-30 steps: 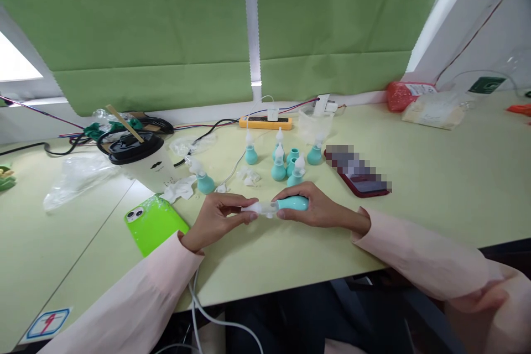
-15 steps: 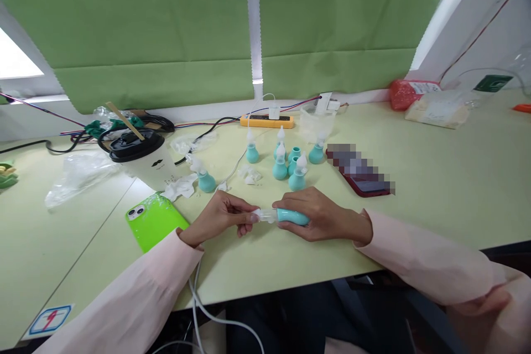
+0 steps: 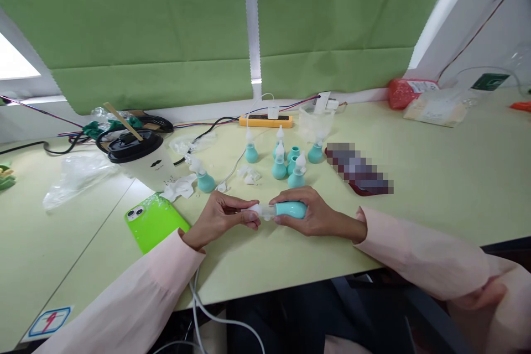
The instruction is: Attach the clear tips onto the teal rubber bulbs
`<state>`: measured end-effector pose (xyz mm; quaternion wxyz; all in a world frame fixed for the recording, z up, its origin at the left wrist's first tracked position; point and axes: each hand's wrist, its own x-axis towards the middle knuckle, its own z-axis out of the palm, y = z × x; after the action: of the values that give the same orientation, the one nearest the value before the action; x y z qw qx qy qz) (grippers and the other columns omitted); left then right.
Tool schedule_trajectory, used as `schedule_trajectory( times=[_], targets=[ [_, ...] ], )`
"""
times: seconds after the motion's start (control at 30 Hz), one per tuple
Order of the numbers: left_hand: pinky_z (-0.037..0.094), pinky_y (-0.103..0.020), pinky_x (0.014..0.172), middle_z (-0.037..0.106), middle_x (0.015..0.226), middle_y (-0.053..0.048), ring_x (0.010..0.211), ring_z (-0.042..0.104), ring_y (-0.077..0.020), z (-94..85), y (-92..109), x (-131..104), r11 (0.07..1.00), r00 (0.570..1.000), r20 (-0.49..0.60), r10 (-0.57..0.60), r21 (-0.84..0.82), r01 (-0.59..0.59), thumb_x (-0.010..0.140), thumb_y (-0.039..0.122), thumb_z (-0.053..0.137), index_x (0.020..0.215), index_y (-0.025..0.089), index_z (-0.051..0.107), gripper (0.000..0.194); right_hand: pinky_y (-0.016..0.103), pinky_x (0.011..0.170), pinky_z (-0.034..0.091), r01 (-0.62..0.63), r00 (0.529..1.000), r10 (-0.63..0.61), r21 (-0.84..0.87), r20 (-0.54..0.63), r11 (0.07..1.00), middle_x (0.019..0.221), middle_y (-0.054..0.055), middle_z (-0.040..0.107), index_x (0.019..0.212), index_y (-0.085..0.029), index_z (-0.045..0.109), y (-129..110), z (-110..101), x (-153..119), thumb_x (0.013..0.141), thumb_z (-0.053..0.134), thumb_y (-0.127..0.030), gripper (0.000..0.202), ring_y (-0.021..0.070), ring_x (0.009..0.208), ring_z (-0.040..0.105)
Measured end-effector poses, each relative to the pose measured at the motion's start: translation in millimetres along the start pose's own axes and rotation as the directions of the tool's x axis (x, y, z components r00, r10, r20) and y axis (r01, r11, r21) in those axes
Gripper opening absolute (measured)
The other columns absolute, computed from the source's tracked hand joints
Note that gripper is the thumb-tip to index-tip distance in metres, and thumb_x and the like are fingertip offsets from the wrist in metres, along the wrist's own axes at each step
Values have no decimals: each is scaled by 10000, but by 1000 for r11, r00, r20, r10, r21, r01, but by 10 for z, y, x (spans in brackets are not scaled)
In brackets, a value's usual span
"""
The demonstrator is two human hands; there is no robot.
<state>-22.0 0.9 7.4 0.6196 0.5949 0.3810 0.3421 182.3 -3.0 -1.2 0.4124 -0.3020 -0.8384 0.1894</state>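
Observation:
My right hand (image 3: 307, 213) is wrapped round the turquoise squeeze bulb (image 3: 291, 209) of a nasal aspirator, which lies sideways above the table. The fingers of my left hand (image 3: 228, 215) pinch its clear white nozzle (image 3: 262, 211) at the other end. Bulb and nozzle meet between the hands; how firmly they are joined cannot be made out. Just beyond stand several more turquoise aspirators, one of them (image 3: 296, 177) nearest my right hand. Two bulbs among them have no nozzle, including an open-necked bulb (image 3: 294, 152). A further aspirator (image 3: 204, 181) leans to the left.
A green phone (image 3: 155, 221) lies left of my left hand, below a lidded paper cup (image 3: 143, 163). On the right is a dark red phone (image 3: 365, 188). Behind are a yellow power strip (image 3: 261, 121), cables and a translucent tub (image 3: 315, 124). Torn white scraps (image 3: 250, 175) lie mid-table.
My left fingers have shifted their pinch and sit more round the nozzle. The right hand with the bulb has moved slightly up and left, along with a small camera shift.

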Motion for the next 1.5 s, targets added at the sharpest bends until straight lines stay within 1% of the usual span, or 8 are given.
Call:
schedule_trajectory(
  times=[0.37,0.57,0.77,0.97,1.17,1.3,1.4,1.5],
  targets=[
    [542,-298,624,693,722,-47,631,637,-167,-50,-101,37,993,992,117,44,101,-56,650,173,637,853,159,664,206,225,602,468,-67,994,57,115,89,991,741,46,663,802,-141,622,49,38,-41,670,600,-294,203,131,653,602],
    [527,-252,561,687,641,-50,537,619,-138,-59,-100,39,986,990,134,46,153,-67,645,178,639,804,131,678,170,233,630,465,-107,983,87,117,160,987,773,49,659,824,-137,621,51,54,-63,688,582,-309,223,134,683,599],
    [521,-275,566,683,640,-56,542,609,-142,-39,-27,28,987,996,76,57,145,-67,624,180,654,810,126,674,194,239,642,466,-110,992,103,117,67,987,785,36,658,813,-157,611,56,90,-74,667,599,-321,220,138,702,599],
    [504,-250,541,674,632,-57,527,588,-125,-52,-55,31,975,989,114,95,189,-116,636,177,644,827,124,673,200,237,655,462,-138,986,123,128,114,982,790,42,655,820,-148,609,63,88,-77,675,590,-307,216,136,708,597],
    [479,-223,509,660,612,-47,519,563,-113,22,-71,15,972,992,12,123,200,-122,608,191,665,792,120,683,198,237,707,447,-115,970,91,95,225,989,856,44,646,881,-145,603,56,-4,-6,684,574,-274,238,136,772,589],
    [482,-234,547,658,670,-36,568,569,-122,20,-79,5,974,988,-14,154,171,-149,556,208,702,882,144,659,335,240,684,439,-72,947,70,-7,313,997,831,33,648,876,-156,608,-14,-108,35,653,579,-205,230,138,741,587],
    [478,-266,591,650,684,-44,596,563,-129,-42,-71,19,968,969,-68,239,97,-232,662,293,616,975,137,616,350,243,666,443,-80,946,83,-21,314,997,793,21,647,814,-171,615,-50,-247,76,634,589,-200,184,139,707,582],
    [467,-274,608,643,694,-54,604,550,-127,-112,-68,56,953,932,-223,285,167,-251,749,319,511,948,114,623,307,252,682,456,-134,938,106,63,331,989,766,22,640,763,-169,618,-22,-468,146,599,634,-235,177,150,719,580]
  ],
)
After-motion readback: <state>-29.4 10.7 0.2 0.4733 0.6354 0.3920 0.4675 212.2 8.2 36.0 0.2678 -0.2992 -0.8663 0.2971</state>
